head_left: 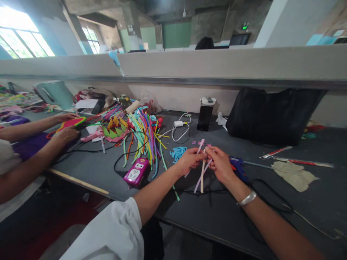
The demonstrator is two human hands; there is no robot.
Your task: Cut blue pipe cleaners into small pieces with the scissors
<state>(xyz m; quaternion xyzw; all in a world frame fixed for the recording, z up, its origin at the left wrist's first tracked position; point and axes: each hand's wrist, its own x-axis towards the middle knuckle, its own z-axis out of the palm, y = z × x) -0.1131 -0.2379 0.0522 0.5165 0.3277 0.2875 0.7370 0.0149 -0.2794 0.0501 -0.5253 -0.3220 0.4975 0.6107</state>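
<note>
So over at the left edge of the frame there's a co-worker's hand (66, 136) on a red, yellow and green piece (72, 123). Moving right, left of centre you've got a messy bundle of colourful strips (145, 131), with a purple socket block (137, 172) sitting just below it. Next comes a little heap of blue bits (178, 154), near your left hand (189, 160). That hand is pinching a lilac strip (201, 145), thumb against fingers, a bit right of the frame's centre. Your fingertips come right up to the other hand's, where a cream strip (202, 184) and a second lilac strip (197, 185) hang down and cross each other below. Your right hand (221, 164) is pinched up there too, but I can't tell exactly which strip each finger has. Just beside it lies a blue tool (240, 169), then a black bag (273, 115) behind, and a crumpled beige cloth (294, 176) toward the right.
</note>
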